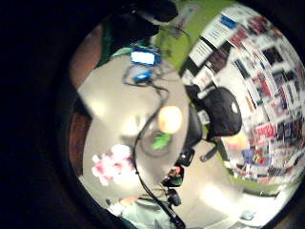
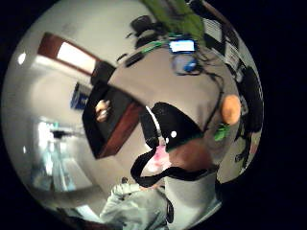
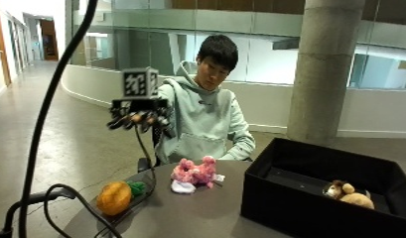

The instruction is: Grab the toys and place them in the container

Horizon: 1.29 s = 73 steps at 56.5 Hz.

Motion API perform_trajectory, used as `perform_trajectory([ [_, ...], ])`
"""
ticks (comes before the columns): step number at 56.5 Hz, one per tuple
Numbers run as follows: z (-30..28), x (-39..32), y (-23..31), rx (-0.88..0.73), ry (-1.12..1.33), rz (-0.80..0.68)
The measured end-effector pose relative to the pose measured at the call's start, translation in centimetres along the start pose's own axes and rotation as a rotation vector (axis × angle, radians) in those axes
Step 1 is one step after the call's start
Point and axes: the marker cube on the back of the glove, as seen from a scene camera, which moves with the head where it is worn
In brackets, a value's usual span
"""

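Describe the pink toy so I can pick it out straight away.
On the round table, left of the black box, two toys lie loose. The pink toy is the fluffy one nearer the person, with a white patch beneath; its neighbour, an orange toy with green leaves, lies nearer the table's edge.

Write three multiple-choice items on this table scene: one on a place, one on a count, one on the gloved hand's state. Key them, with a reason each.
1. Where is the brown plush toy?
A. On the table
B. Inside the black container
C. In the hand

2. How many toys lie on the table outside the container?
A. Two
B. None
C. Four

3. What is the right hand doing?
A. Gripping the pink toy
B. Pressing on the table
C. Raised above the table, holding nothing

B: it sits within the container walls.
A: the orange toy and pink plush toy.
C: its fingers hang free in the air.
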Motion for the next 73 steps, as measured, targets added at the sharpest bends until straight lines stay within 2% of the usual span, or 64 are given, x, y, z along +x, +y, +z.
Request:
perform_trajectory([
  [2,1.4,2.8,1.0,-0.057,0.01,0.027],
  [8,6.1,10.1,6.0,-0.401,0.085,0.185],
  [16,13.1,13.0,8.5,-0.538,0.081,0.22],
  [19,14.8,13.4,9.2,-0.533,0.085,0.226],
  [26,16.7,14.4,10.1,-0.335,0.062,0.228],
  [30,16.8,14.6,9.8,-0.303,0.022,0.209],
  [41,15.9,14.8,9.5,-0.352,-0.012,0.142],
  [53,13.3,12.7,9.8,-0.575,-0.012,0.045],
  [60,9.2,9.3,10.3,-0.696,0.021,-0.055],
  [73,-0.3,0.4,8.9,-0.674,0.007,-0.289],
])
